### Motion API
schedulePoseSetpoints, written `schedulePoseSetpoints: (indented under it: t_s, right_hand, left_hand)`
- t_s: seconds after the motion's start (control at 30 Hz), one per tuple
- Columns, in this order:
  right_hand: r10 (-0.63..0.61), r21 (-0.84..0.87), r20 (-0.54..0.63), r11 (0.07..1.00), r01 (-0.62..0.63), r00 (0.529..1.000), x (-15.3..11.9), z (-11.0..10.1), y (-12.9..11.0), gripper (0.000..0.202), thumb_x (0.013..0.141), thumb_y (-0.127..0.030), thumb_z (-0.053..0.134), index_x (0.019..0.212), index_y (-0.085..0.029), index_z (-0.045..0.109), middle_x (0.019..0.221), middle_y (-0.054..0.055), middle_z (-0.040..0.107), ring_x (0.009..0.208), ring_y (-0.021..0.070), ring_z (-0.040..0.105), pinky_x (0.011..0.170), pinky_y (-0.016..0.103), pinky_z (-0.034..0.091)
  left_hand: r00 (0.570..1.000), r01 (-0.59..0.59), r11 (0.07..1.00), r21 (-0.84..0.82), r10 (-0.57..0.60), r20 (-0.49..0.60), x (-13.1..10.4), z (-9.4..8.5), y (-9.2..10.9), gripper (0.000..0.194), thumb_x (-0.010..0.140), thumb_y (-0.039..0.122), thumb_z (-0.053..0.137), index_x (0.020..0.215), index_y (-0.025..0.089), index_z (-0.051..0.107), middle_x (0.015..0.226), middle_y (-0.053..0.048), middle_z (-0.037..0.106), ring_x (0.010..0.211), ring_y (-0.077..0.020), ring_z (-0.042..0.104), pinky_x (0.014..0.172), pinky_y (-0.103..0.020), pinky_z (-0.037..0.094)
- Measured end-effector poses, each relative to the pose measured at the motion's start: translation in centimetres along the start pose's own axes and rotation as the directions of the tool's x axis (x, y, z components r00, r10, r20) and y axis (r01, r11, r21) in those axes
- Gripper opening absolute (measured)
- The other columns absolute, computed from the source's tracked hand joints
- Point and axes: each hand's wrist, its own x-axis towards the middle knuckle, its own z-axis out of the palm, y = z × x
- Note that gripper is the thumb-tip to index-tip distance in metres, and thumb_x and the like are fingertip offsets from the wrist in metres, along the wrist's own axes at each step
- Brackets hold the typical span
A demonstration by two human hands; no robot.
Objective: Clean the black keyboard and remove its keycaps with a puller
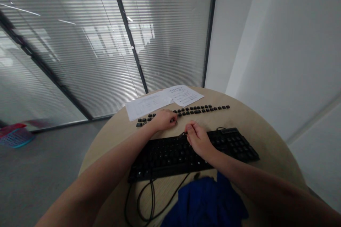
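A black keyboard (pixel 170 158) lies across the near part of the round table. Beyond it, loose black keycaps (pixel 197 111) are laid out in rows on the tabletop. My left hand (pixel 163 120) rests at the left part of these rows, its fingers curled down around a dark keycap that is partly hidden. Over the keyboard's upper edge, my right hand (pixel 197 138) is closed in a pinch on a small dark tool that looks like a wire keycap puller (pixel 182 135). The tool's tip points left, just above the keys; its handle is hidden in my fingers.
Printed paper sheets (pixel 151 103) lie at the far side of the round wooden table (pixel 262 131). A black cable (pixel 153 198) loops at the near edge beside blue cloth (pixel 205 202). A plastic basket (pixel 17 136) stands on the floor at left. Blinds-covered glass and a white wall surround the table.
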Motion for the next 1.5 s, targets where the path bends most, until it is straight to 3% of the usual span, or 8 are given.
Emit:
schedulePoseSetpoints:
  t_s: [0.23, 0.4, 0.53, 0.6, 0.7, 0.8, 1.03, 1.5]
  right_hand:
    - [-0.018, -0.033, -0.002, 0.999, 0.018, 1.000, -0.2, 0.1, -0.6, 0.046, 0.096, -0.065, 0.045, 0.083, -0.023, 0.056, 0.051, -0.006, 0.041, 0.044, 0.0126, 0.040, 0.043, 0.024, 0.032]
    - [-0.012, -0.031, -0.015, 0.999, 0.012, 1.000, -0.3, 0.2, -0.6, 0.046, 0.096, -0.065, 0.046, 0.082, -0.022, 0.055, 0.051, -0.006, 0.040, 0.043, 0.0118, 0.038, 0.043, 0.024, 0.031]
    - [0.023, -0.009, -0.046, 1.000, -0.024, 0.999, -0.1, -0.1, -1.0, 0.046, 0.095, -0.067, 0.046, 0.082, -0.023, 0.053, 0.050, -0.007, 0.040, 0.043, 0.0117, 0.038, 0.043, 0.024, 0.031]
    - [0.077, -0.012, -0.031, 0.997, -0.077, 0.997, -0.1, -0.5, -1.5, 0.045, 0.095, -0.066, 0.045, 0.083, -0.023, 0.052, 0.050, -0.008, 0.039, 0.042, 0.0115, 0.038, 0.042, 0.024, 0.031]
    - [0.131, -0.106, 0.109, 0.987, -0.119, 0.985, -0.3, -1.3, -2.1, 0.040, 0.097, -0.060, 0.047, 0.083, -0.022, 0.053, 0.050, -0.007, 0.042, 0.042, 0.0113, 0.041, 0.042, 0.023, 0.032]
    - [0.107, -0.219, 0.209, 0.974, -0.060, 0.972, -0.5, -1.9, -2.1, 0.035, 0.098, -0.053, 0.049, 0.083, -0.022, 0.054, 0.051, -0.007, 0.046, 0.043, 0.0112, 0.044, 0.045, 0.023, 0.034]
    - [0.177, -0.177, 0.197, 0.974, -0.142, 0.964, -0.5, -1.9, -0.9, 0.038, 0.099, -0.056, 0.043, 0.083, -0.022, 0.051, 0.046, -0.009, 0.043, 0.039, 0.0105, 0.041, 0.043, 0.023, 0.031]
    - [0.210, -0.224, 0.303, 0.964, -0.145, 0.930, -1.2, -1.2, -2.2, 0.044, 0.098, -0.063, 0.042, 0.082, -0.022, 0.050, 0.048, -0.007, 0.046, 0.042, 0.0106, 0.045, 0.045, 0.022, 0.034]
  left_hand:
    - [0.999, 0.038, 0.997, 0.070, -0.041, 0.032, -0.3, 0.4, -1.1, 0.014, 0.084, 0.029, 0.061, 0.090, 0.021, 0.072, 0.083, -0.005, 0.073, 0.080, -0.0214, 0.066, 0.073, -0.031, 0.046]
    - [0.999, 0.033, 0.999, 0.034, -0.033, -0.005, -0.8, -1.0, -1.1, 0.013, 0.085, 0.028, 0.064, 0.092, 0.020, 0.071, 0.089, -0.005, 0.073, 0.086, -0.0224, 0.066, 0.077, -0.032, 0.047]
    - [0.992, 0.110, 0.989, -0.094, -0.115, -0.046, -2.2, -2.7, 0.9, 0.015, 0.090, 0.030, 0.060, 0.093, 0.020, 0.071, 0.090, -0.005, 0.073, 0.083, -0.0210, 0.066, 0.076, -0.031, 0.047]
    - [0.990, 0.142, 0.977, -0.159, -0.140, 0.028, -3.1, -3.1, 2.5, 0.016, 0.090, 0.031, 0.060, 0.093, 0.020, 0.071, 0.090, -0.005, 0.073, 0.081, -0.0206, 0.066, 0.075, -0.031, 0.047]
    - [0.984, 0.159, 0.964, -0.212, -0.137, 0.113, -4.5, -2.7, 4.8, 0.021, 0.092, 0.036, 0.061, 0.100, 0.020, 0.071, 0.097, -0.006, 0.074, 0.088, -0.0226, 0.067, 0.077, -0.032, 0.049]
    - [0.989, 0.115, 0.964, -0.239, -0.090, 0.114, -5.3, -1.7, 5.9, 0.025, 0.095, 0.038, 0.057, 0.104, 0.019, 0.071, 0.098, -0.007, 0.073, 0.089, -0.0230, 0.067, 0.078, -0.033, 0.049]
    - [0.993, -0.023, 0.946, -0.323, 0.060, 0.105, -5.7, -0.2, 5.4, 0.024, 0.098, 0.033, 0.055, 0.107, 0.018, 0.072, 0.098, -0.007, 0.071, 0.090, -0.0217, 0.066, 0.081, -0.032, 0.049]
    - [0.984, -0.012, 0.940, -0.341, 0.072, 0.164, -6.4, -0.3, 4.8, 0.019, 0.095, 0.034, 0.058, 0.097, 0.021, 0.072, 0.093, -0.005, 0.074, 0.084, -0.0212, 0.066, 0.070, -0.028, 0.043]
